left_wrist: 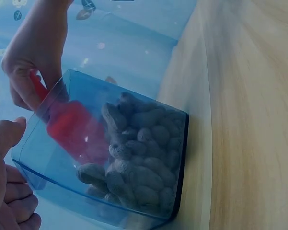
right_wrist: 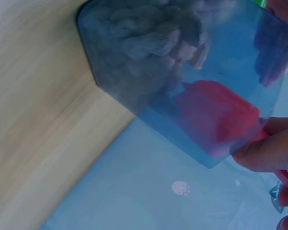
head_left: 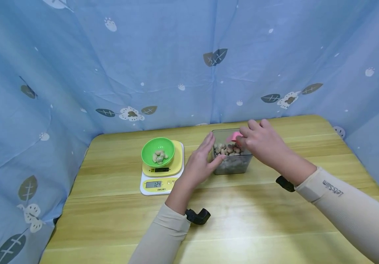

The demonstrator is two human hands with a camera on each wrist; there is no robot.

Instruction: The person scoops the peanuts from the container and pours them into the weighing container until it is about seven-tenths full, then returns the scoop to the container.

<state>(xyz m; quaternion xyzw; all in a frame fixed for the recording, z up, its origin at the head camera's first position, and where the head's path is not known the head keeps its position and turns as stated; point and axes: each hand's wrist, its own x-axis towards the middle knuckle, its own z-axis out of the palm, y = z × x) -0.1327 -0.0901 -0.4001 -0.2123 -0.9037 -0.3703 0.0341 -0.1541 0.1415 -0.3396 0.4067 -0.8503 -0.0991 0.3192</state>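
Observation:
My right hand point(head_left: 255, 141) pinches the handle of a pink-red scoop point(left_wrist: 76, 127) over the far right part of a clear, dark-tinted box point(head_left: 230, 170). The scoop's head is tilted down inside the box, against unshelled peanuts point(left_wrist: 139, 158) that fill its lower part. At the box's left side, my left hand point(head_left: 197, 165) rests with fairly straight fingers along the wall and the thumb at the near corner. Left of it, a green bowl point(head_left: 148, 152) with several peanuts point(head_left: 159, 156) sits on a yellow-and-white kitchen scale point(head_left: 177, 161).
The scale's display point(head_left: 153, 184) shows digits like 124; a decimal point cannot be made out. All this stands on a wood-grain table point(head_left: 110, 212). A blue patterned curtain point(head_left: 169, 66) hangs behind and beside the table.

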